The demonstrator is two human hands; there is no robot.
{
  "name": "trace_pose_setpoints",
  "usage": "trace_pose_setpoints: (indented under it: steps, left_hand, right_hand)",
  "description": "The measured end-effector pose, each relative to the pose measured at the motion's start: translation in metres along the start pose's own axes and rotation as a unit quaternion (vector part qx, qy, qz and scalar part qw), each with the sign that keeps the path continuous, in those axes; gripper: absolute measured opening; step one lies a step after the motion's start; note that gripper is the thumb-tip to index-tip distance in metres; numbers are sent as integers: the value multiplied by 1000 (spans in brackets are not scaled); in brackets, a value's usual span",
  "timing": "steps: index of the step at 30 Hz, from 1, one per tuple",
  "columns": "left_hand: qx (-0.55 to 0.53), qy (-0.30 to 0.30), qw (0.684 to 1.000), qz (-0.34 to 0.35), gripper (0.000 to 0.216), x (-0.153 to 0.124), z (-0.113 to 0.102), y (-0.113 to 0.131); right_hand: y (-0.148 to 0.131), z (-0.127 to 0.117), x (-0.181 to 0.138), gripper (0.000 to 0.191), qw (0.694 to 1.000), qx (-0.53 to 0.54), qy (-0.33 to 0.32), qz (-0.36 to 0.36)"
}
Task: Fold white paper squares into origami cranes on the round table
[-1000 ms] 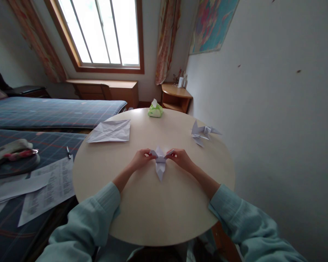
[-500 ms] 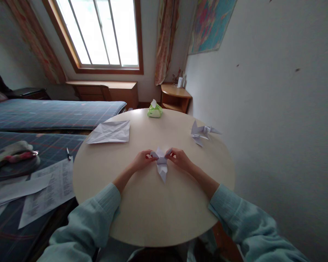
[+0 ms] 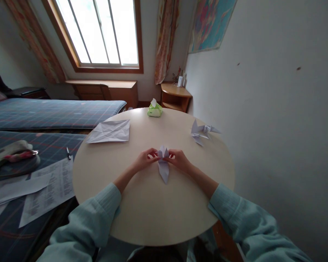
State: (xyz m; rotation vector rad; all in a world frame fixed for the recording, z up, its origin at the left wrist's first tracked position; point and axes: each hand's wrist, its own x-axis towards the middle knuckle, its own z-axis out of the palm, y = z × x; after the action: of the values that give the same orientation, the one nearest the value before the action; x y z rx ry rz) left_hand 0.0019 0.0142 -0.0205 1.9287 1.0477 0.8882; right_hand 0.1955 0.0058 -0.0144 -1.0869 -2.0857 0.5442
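A small folded paper figure (image 3: 163, 170), white with pointed flaps, sits between my hands over the middle of the round table (image 3: 153, 211). My left hand (image 3: 147, 159) pinches its left side between thumb and fingers. From the other side, my right hand (image 3: 178, 160) pinches the right side near the centre fold. One long point reaches toward me, and shorter points stick up at the far end. The fingertips partly hide the middle of the paper.
Folded paper shapes (image 3: 203, 131) lie at the table's right. A creased paper sheet (image 3: 109, 131) rests at the left, and a green tissue pack (image 3: 154, 109) at the far edge. Printed sheets (image 3: 47, 189) and a pen (image 3: 68, 153) lie on the bed at left.
The side flaps of the paper figure, spread outward before, are now drawn in toward its centre. My fingers have come closer together, and its near part looks narrower and smoother.
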Motion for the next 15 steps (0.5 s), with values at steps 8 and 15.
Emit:
trace_pose_setpoints:
  steps: [8, 15]
  left_hand:
    - [-47, -68, 997, 4, 63, -1, -1, -8]
    - [-71, -100, 992, 22, 44, -1, 0, -3]
  right_hand:
    - [-1, -1, 2, 20, 992, 86, 89, 34]
    - [1, 0, 2, 24, 990, 103, 77, 52]
